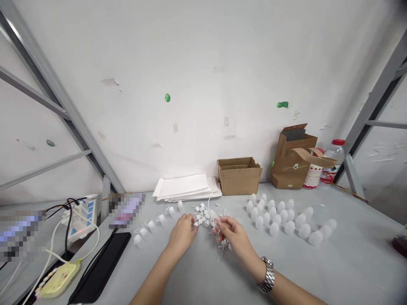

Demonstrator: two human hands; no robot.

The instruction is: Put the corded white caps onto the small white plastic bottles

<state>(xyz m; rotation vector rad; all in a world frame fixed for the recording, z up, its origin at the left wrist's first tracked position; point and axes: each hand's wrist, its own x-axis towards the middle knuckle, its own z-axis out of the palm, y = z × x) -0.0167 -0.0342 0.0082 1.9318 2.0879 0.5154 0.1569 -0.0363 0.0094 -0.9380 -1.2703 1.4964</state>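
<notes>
My right hand pinches a small frosted white piece with a thin white cord, held over the pile. My left hand rests at the left edge of a pile of small white corded parts. Its thumb and fingertips are drawn together there, and whatever is between them is too small to make out. Left of that hand, several finished-looking white pieces with cord loops stand in a slanting row. On the right, several frosted dome-shaped caps stand in loose rows.
Behind the pile lie stacked white envelopes and an open cardboard box. A brown paper bag and a red-capped bottle stand back right. At left are a black flat case, a power strip, cables and a yellow device.
</notes>
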